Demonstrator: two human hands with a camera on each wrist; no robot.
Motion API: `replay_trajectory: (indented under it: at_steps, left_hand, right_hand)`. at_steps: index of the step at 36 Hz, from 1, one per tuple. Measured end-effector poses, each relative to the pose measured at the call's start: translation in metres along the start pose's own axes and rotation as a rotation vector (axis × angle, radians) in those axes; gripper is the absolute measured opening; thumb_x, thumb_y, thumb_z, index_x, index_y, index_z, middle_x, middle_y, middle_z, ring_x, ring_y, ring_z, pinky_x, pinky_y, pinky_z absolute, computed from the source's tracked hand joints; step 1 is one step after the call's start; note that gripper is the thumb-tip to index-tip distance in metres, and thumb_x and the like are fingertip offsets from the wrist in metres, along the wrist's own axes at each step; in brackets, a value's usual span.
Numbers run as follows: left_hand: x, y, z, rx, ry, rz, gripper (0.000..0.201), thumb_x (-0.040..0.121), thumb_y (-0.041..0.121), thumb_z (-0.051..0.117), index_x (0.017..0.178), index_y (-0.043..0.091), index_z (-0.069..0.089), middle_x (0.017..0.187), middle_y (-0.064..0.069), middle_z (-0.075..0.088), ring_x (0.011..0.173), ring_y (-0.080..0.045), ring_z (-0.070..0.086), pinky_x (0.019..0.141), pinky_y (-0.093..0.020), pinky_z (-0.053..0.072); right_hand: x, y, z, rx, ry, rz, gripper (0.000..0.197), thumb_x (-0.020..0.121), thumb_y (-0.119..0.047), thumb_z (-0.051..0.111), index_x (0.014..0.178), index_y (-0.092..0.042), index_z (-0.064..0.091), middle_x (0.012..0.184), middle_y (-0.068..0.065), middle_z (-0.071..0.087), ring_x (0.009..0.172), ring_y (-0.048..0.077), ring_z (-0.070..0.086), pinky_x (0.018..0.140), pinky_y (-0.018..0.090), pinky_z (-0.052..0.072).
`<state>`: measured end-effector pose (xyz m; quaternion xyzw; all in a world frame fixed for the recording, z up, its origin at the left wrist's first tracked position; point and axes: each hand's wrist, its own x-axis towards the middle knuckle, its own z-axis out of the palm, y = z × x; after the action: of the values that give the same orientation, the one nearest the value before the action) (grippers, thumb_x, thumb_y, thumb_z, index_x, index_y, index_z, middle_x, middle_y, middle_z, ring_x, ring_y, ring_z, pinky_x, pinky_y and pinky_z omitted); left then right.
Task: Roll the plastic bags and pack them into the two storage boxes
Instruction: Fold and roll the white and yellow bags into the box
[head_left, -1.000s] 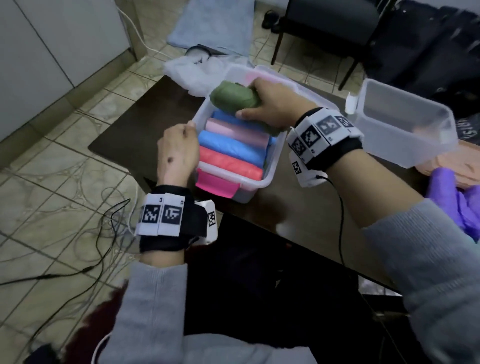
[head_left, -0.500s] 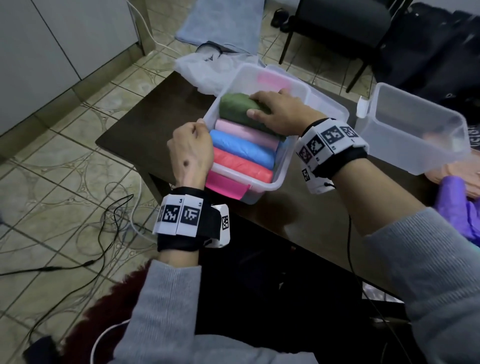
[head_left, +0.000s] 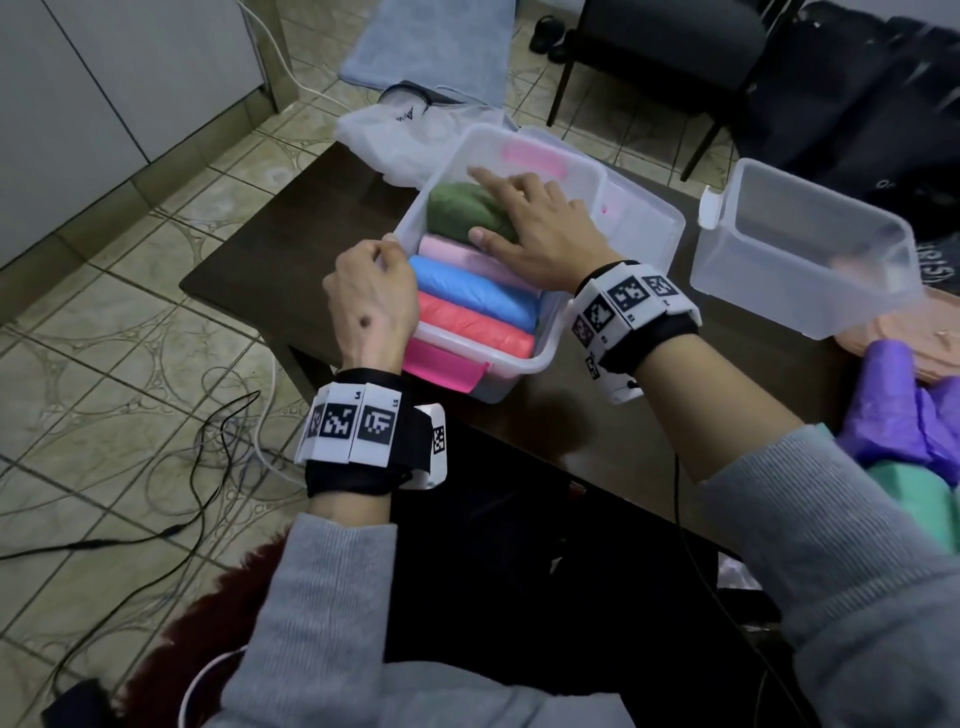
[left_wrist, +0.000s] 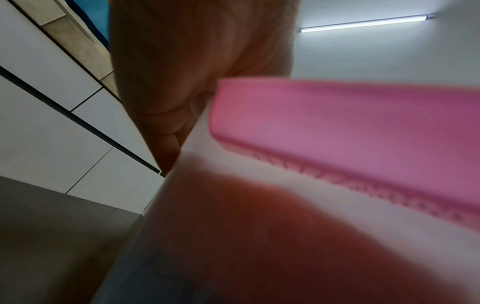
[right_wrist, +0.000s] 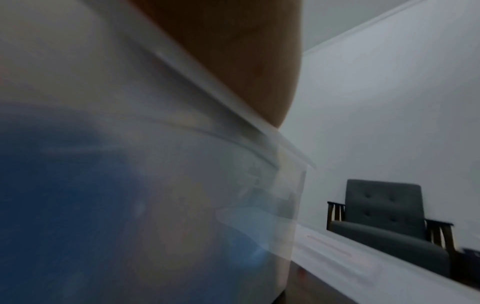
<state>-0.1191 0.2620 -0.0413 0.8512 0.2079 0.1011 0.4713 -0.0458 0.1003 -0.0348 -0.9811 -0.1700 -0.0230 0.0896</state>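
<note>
While the near box (head_left: 524, 364) on the desk (head_left: 270, 270) is gripped at its rim by the curled left hand (head_left: 371, 306), the green roll (head_left: 465, 210) inside it, beyond pink, blue and red rolls, is pressed by the flat right hand (head_left: 540, 228).

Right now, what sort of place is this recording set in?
Probably a room in a home: patterned floor tiles, a low dark table holding the storage boxes, and a cushioned armchair against a plain wall.
</note>
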Motion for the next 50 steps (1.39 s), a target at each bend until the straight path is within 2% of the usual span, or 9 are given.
replay_trajectory:
  at_steps: [6, 11, 14, 16, 22, 26, 31, 39, 50]
  left_hand:
    - [-0.001, 0.0, 0.001, -0.01, 0.052, 0.06, 0.032, 0.096, 0.023, 0.039, 0.116, 0.012, 0.061, 0.121, -0.01, 0.062, 0.114, -0.026, 0.054, 0.091, -0.026, 0.036]
    - [-0.014, 0.012, 0.007, 0.076, 0.133, 0.364, 0.034, 0.093, 0.017, 0.044, 0.124, 0.007, 0.054, 0.139, -0.012, 0.045, 0.132, -0.024, 0.035, 0.111, -0.034, 0.028]
    - [-0.04, 0.041, 0.017, -0.007, 0.081, 0.529, 0.03, 0.093, 0.014, 0.044, 0.12, 0.008, 0.057, 0.137, -0.011, 0.047, 0.132, -0.021, 0.037, 0.108, -0.02, 0.022]
    - [-0.063, 0.061, 0.03, -0.095, -0.023, 0.619, 0.027, 0.093, 0.012, 0.046, 0.116, 0.01, 0.06, 0.134, -0.008, 0.051, 0.13, -0.017, 0.04, 0.103, -0.012, 0.021]
    - [-0.13, 0.085, 0.093, -0.18, -0.435, 0.72, 0.024, 0.091, 0.014, 0.052, 0.112, 0.01, 0.063, 0.127, -0.007, 0.056, 0.124, -0.017, 0.048, 0.104, -0.02, 0.029]
    - [-0.151, 0.073, 0.142, 0.077, -0.663, 0.733, 0.034, 0.095, 0.024, 0.048, 0.126, 0.01, 0.053, 0.139, -0.01, 0.046, 0.134, -0.021, 0.035, 0.112, -0.029, 0.024]
    - [-0.167, 0.05, 0.18, 0.528, -0.906, 0.63, 0.056, 0.098, 0.039, 0.042, 0.144, 0.01, 0.028, 0.156, -0.019, 0.009, 0.145, -0.034, 0.005, 0.117, -0.042, 0.007]
    - [-0.175, 0.014, 0.2, 0.687, -0.927, 0.677, 0.074, 0.097, 0.052, 0.03, 0.151, 0.011, -0.001, 0.157, -0.016, -0.013, 0.144, -0.031, -0.014, 0.116, -0.043, -0.006]
    - [-0.184, -0.011, 0.202, 0.642, -0.695, 0.825, 0.067, 0.097, 0.054, 0.019, 0.152, 0.016, 0.006, 0.159, -0.011, -0.004, 0.146, -0.025, -0.008, 0.118, -0.039, -0.006]
  right_hand:
    - [-0.019, 0.008, 0.004, 0.362, 0.381, 0.055, 0.072, 0.086, -0.056, 0.035, 0.148, -0.022, 0.024, 0.138, 0.011, 0.037, 0.125, 0.023, 0.038, 0.102, 0.037, 0.032]
    - [-0.06, 0.029, 0.016, 0.473, 0.62, 0.208, 0.061, 0.092, -0.038, 0.045, 0.146, -0.015, 0.028, 0.136, 0.013, 0.036, 0.123, 0.013, 0.032, 0.101, 0.02, 0.023]
    - [-0.089, 0.05, 0.018, 0.463, 0.673, 0.324, 0.059, 0.091, -0.031, 0.048, 0.145, -0.014, 0.031, 0.133, 0.013, 0.036, 0.122, 0.014, 0.033, 0.102, 0.025, 0.027]
    - [-0.111, 0.065, 0.016, 0.426, 0.676, 0.407, 0.057, 0.091, -0.028, 0.049, 0.143, -0.014, 0.033, 0.13, 0.014, 0.037, 0.119, 0.018, 0.036, 0.102, 0.03, 0.031]
    - [-0.18, 0.111, -0.005, 0.253, 0.654, 0.734, 0.053, 0.09, -0.022, 0.055, 0.139, -0.009, 0.039, 0.13, 0.018, 0.038, 0.123, 0.031, 0.038, 0.102, 0.036, 0.03]
    - [-0.228, 0.137, -0.026, 0.078, 0.567, 1.053, 0.054, 0.088, -0.021, 0.053, 0.138, -0.01, 0.037, 0.138, 0.019, 0.033, 0.128, 0.035, 0.032, 0.101, 0.043, 0.03]
    - [-0.284, 0.158, -0.038, -0.083, 0.466, 1.394, 0.059, 0.085, -0.021, 0.053, 0.14, -0.011, 0.034, 0.141, 0.019, 0.03, 0.129, 0.036, 0.029, 0.101, 0.046, 0.03]
    - [-0.331, 0.174, -0.031, -0.059, 0.246, 1.638, 0.068, 0.089, -0.034, 0.053, 0.145, -0.009, 0.024, 0.147, 0.02, 0.022, 0.134, 0.035, 0.023, 0.104, 0.045, 0.026]
    - [-0.332, 0.184, -0.029, 0.001, 0.162, 1.715, 0.063, 0.086, -0.02, 0.057, 0.14, -0.007, 0.028, 0.141, 0.023, 0.03, 0.129, 0.036, 0.031, 0.103, 0.044, 0.029]
